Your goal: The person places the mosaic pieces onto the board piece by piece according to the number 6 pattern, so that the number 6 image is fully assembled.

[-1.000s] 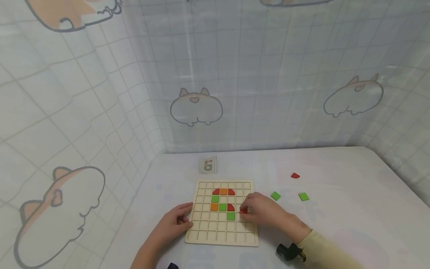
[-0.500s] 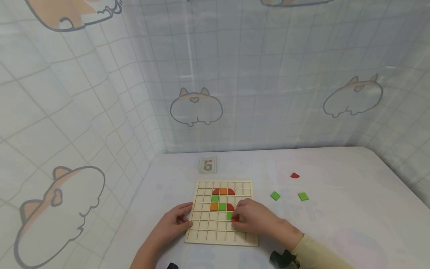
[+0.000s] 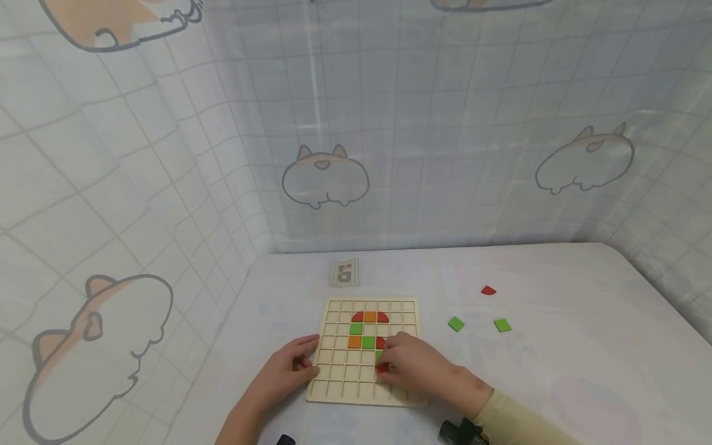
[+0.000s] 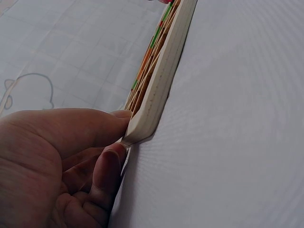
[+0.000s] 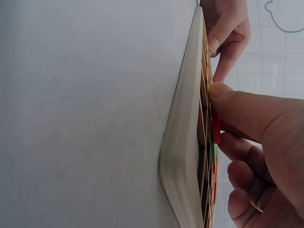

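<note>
A pale wooden grid board [image 3: 345, 388] lies on the table, with red, orange and green tiles in several of its squares. My left hand [image 3: 286, 371] holds the board's left edge; the left wrist view has its thumb and a curled finger [image 4: 110, 166] at the rim. Between thumb and forefinger, my right hand [image 3: 419, 366] pinches a small red tile [image 3: 382, 369], tilted in the right wrist view, just below a green tile [image 3: 379, 355] on the board. The right fingers partly cover both these tiles and a red quarter-round one [image 3: 381, 342].
Right of the board lie two green square tiles [image 3: 456, 324] [image 3: 503, 325] and a red quarter-round tile [image 3: 488, 290]. Behind it is a small card [image 3: 344, 272] printed with a coloured grid pattern. Patterned sheeting [image 3: 445, 154] hangs along the table's back and sides.
My right hand has moved left across the board and slightly toward me, carrying the red tile to below the green one. The left hand stays at the board's edge.
</note>
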{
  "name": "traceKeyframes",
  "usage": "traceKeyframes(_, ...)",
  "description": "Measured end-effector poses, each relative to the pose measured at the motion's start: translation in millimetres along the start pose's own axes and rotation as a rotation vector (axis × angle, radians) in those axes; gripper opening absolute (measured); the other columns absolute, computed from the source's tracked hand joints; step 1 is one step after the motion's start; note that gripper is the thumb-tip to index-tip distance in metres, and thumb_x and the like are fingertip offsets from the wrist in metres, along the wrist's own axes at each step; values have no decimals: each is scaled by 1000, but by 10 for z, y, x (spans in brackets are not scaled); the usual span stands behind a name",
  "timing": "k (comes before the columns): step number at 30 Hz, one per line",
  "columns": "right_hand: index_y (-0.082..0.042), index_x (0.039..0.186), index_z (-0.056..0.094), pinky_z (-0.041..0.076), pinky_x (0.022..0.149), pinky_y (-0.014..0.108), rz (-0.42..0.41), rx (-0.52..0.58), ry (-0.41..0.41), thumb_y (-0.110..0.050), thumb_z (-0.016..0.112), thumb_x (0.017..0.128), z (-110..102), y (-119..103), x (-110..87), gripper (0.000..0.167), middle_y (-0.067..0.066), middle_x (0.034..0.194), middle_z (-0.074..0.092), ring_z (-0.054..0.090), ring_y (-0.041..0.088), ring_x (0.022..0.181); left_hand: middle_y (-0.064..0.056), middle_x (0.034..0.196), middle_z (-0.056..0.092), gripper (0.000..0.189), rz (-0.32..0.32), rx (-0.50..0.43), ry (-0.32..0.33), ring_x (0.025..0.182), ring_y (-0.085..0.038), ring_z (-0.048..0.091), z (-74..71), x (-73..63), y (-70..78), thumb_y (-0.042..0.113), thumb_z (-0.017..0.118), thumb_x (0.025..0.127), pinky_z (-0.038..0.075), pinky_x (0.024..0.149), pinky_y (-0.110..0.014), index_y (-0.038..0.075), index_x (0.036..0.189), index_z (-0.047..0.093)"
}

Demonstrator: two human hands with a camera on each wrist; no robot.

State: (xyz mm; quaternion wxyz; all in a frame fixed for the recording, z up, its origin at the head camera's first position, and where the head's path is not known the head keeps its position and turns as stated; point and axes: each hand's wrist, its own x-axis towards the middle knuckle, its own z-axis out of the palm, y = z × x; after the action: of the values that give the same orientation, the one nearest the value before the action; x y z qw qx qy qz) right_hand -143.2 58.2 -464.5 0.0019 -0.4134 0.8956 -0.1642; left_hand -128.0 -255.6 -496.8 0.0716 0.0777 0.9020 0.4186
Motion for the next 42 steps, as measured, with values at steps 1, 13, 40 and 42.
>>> traceKeyframes(1, -22, 98, 79, 45, 76, 22, 0, 4, 1, -35, 79, 85, 2, 0, 1, 18, -15, 89, 60, 49, 5, 86, 7, 138, 53, 59, 1, 2, 1, 87, -13, 56, -1, 1, 2, 21, 79, 84, 47, 70, -24, 8, 138, 59)
traceKeyframes(13, -23, 99, 79, 45, 77, 22, 2, 40, -3, -35, 78, 86, -12, -25, 7, 17, -16, 90, 61, 50, 4, 88, 2, 137, 54, 58, 32, -8, 4, 86, -12, 56, -8, 15, 7, 21, 79, 84, 47, 69, -24, 5, 137, 59)
traceKeyframes(40, -18, 118, 74, 50, 84, 32, 290, 128, 124, -38, 77, 86, -316, 373, -350, 38, -13, 104, 64, 56, 7, 97, 4, 139, 54, 59, -2, -13, 7, 85, -12, 56, -3, -13, 46, 19, 80, 83, 47, 69, -24, 7, 137, 60)
traceKeyframes(42, -18, 118, 74, 51, 81, 32, 313, 123, 137, -37, 78, 85, -348, 412, -372, 38, -12, 102, 64, 56, 7, 95, 5, 138, 54, 59, -6, -14, 7, 85, -11, 56, -3, -11, 51, 20, 80, 83, 47, 69, -24, 8, 137, 60)
